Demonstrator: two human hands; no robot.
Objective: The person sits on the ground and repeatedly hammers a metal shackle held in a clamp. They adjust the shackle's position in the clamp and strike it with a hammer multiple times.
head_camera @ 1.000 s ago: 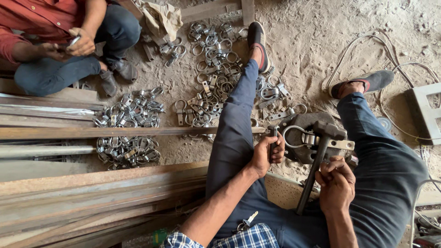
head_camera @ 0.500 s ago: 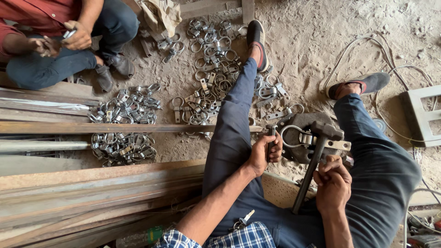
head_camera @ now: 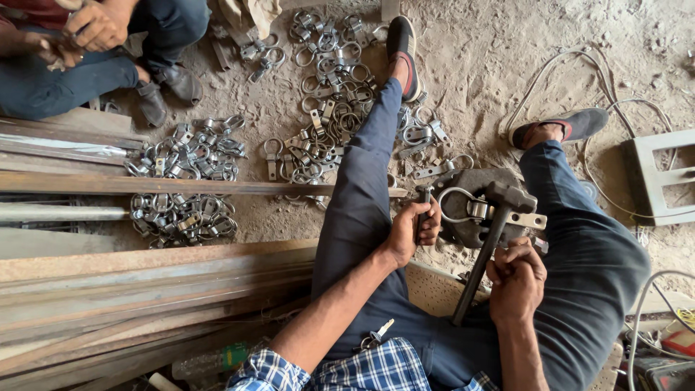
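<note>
The person sat on a dusty, gritty floor (head_camera: 507, 65) with legs spread, and between the knees lay a dark, rough metal block (head_camera: 470, 217) serving as an anvil. The left hand (head_camera: 414, 230) was wrapped tight around a short dark steel rod (head_camera: 422, 203) held upright at the block's near edge. The right hand (head_camera: 517, 279) was closed firmly about the long dark handle of a hammer (head_camera: 492, 232), its blocky steel head resting over a pale, shiny metal clamp (head_camera: 470, 208) with a rounded loop and flat strap that lay on the block. Scattered across the floor beyond the left leg was a loose heap of similar bright ring-shaped clamps (head_camera: 326, 108), and a second heap (head_camera: 184, 181) lay further left against long rusty steel bars (head_camera: 145, 282) and a smooth grey pipe (head_camera: 61, 213). A small bunch of keys (head_camera: 373, 337) hung at the waist beside a blue checked shirt. Pale cables (head_camera: 579, 65) curled over the floor near the right foot, next to a grey angular metal frame (head_camera: 662, 177). Another person (head_camera: 87, 43) in dark trousers sat at the upper left, hands together.
</note>
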